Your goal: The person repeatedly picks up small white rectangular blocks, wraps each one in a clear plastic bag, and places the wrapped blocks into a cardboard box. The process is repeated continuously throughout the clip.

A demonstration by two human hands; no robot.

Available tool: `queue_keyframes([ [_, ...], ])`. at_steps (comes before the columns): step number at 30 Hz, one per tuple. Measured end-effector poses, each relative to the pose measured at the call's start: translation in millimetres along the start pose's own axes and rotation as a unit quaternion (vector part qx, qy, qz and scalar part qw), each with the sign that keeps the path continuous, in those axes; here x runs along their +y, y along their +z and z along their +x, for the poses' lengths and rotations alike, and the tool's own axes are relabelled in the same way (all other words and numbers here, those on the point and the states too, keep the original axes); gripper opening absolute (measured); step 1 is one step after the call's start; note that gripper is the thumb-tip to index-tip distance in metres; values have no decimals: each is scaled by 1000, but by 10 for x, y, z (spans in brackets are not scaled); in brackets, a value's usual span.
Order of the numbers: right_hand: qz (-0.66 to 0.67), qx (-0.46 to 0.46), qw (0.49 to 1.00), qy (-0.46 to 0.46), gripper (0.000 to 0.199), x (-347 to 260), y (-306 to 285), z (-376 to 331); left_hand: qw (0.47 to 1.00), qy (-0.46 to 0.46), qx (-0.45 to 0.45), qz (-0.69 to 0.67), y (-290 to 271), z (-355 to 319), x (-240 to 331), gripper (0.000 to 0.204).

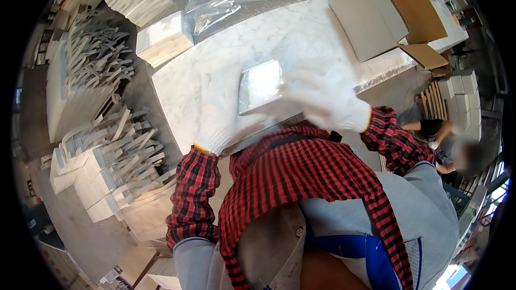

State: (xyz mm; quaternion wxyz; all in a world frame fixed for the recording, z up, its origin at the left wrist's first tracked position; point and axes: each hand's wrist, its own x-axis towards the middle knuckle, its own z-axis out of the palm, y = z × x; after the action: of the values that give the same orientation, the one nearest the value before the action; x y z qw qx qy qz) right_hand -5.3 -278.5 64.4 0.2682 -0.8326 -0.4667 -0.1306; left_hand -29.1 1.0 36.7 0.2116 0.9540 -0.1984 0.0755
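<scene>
A small white box [262, 81], shiny as if wrapped in clear film, is held over the near edge of the white marble-patterned table. My left hand [223, 110], in a white knit glove, grips its left side, with the thumb along the near edge. At the box's right side is my right hand [330, 96], gloved the same way. Its fingers are smeared by motion, so whether they grip the box or only brush it is unclear. Red-and-black checked sleeves cover both forearms.
The marble-patterned tabletop [215, 53] carries an open cardboard box [371, 16] at far right. Beyond its far left edge are a stack of white boards [165, 37] and crumpled clear plastic [215, 5]. Stacks with curled strips [123, 156] stand left. Another person [438, 134] is at right.
</scene>
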Motion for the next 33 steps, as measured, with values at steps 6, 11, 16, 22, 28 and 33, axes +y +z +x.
queue_keyframes([
  [6,-7,-7,998,-61,31,-105,343,337,995,-17,-81,-50,-147,102,57,111],
  [11,-20,-20,999,42,65,252,554,-295,995,40,-87,-13,-124,59,-35,125],
  [16,-19,96,994,-56,38,236,590,-30,991,40,-129,-7,-164,27,-68,136],
  [22,10,96,995,-19,18,58,527,298,990,85,-116,-15,-145,8,-121,141],
  [28,-21,86,996,-20,18,69,474,459,988,85,-125,1,-162,44,-84,141],
  [33,-63,92,989,-92,15,163,493,532,989,62,-122,-48,-110,12,-141,140],
])
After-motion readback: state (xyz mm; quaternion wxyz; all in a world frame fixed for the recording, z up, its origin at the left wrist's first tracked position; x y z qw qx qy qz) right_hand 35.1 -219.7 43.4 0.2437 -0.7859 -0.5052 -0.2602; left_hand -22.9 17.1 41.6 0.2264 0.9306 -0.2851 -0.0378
